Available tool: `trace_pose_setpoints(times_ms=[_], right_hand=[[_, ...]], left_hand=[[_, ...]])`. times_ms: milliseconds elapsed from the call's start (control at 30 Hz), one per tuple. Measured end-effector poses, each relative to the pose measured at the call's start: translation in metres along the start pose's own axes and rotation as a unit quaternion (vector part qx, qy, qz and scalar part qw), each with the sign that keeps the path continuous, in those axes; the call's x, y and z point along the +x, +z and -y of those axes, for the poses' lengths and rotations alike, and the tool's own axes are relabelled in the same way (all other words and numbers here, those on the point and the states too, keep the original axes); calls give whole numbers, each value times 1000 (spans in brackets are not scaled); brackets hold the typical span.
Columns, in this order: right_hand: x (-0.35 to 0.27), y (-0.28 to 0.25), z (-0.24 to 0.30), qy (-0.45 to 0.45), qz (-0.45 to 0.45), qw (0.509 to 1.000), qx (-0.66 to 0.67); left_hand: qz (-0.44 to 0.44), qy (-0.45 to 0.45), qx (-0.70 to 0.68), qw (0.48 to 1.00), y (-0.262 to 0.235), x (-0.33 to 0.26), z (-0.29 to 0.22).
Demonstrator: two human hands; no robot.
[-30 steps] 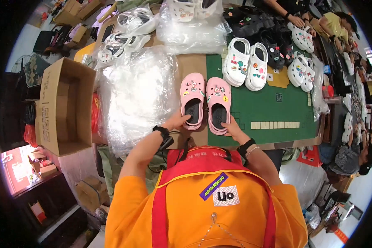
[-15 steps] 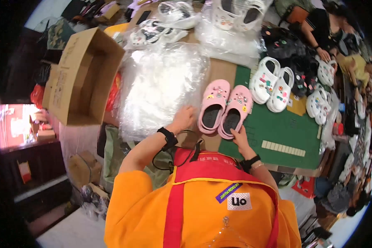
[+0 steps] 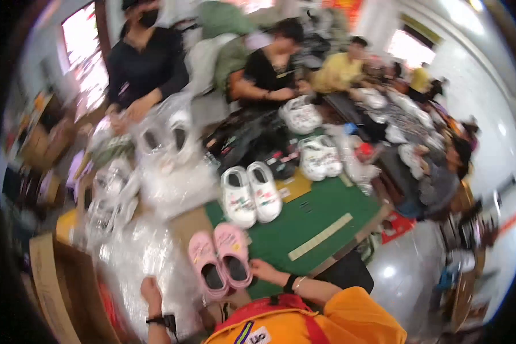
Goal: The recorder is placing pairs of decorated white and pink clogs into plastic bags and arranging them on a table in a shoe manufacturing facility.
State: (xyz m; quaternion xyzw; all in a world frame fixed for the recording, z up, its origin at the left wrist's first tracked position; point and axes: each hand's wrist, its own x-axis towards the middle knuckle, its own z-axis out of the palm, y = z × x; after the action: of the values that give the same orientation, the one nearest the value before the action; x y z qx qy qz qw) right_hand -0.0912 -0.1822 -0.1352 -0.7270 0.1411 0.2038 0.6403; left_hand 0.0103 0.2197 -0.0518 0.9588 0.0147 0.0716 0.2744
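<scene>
A pair of pink clogs [image 3: 233, 255] with small charms and dark insoles lies side by side, heels toward me. At the outer side of the right clog, near its heel, my right hand [image 3: 264, 272] has its fingers closed on the rim. Over a stack of clear plastic bags [image 3: 137, 252] to the left is my left hand [image 3: 151, 292]; motion blurs its fingers, and nothing shows in it. Just beyond the pink pair stands a pair of white clogs [image 3: 265, 192] with colourful charms, on a green mat [image 3: 309, 229].
An open cardboard box [image 3: 46, 286] stands at the left. More white clogs [image 3: 320, 157] and a black heap [image 3: 246, 137] lie farther back. Bagged white clogs [image 3: 166, 137] sit at the far left. Across the table, several people [image 3: 269, 71] are busy with their hands.
My view has swung up and to the right, so the people across the table now show. The clogs appear lower and farther left; the right hand stays at the pink pair.
</scene>
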Motion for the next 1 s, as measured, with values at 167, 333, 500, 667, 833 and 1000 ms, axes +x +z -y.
trace_pose_setpoints(times_ms=[167, 333, 500, 667, 833, 1000], right_hand=[[-19, -5, 34, 26, -13, 999, -38], [-26, -12, 43, 21, -3, 999, -24], [-22, -6, 73, -4, 6, 998, -64], [-19, 9, 104, -71, 48, 990, -116], [-21, 11, 89, -94, 52, 988, -112], [-27, -1, 72, -43, 57, 994, -87]], left_hand=[[-100, 32, -83, 991, -43, 46, -53], [-170, 8, -130, 977, -100, 73, -109], [-80, 138, -124, 979, -78, 64, -148], [67, 165, 16, 984, -11, 36, -149], [215, 167, 74, 959, 18, 6, -139], [282, 139, 113, 943, 16, -5, -141]])
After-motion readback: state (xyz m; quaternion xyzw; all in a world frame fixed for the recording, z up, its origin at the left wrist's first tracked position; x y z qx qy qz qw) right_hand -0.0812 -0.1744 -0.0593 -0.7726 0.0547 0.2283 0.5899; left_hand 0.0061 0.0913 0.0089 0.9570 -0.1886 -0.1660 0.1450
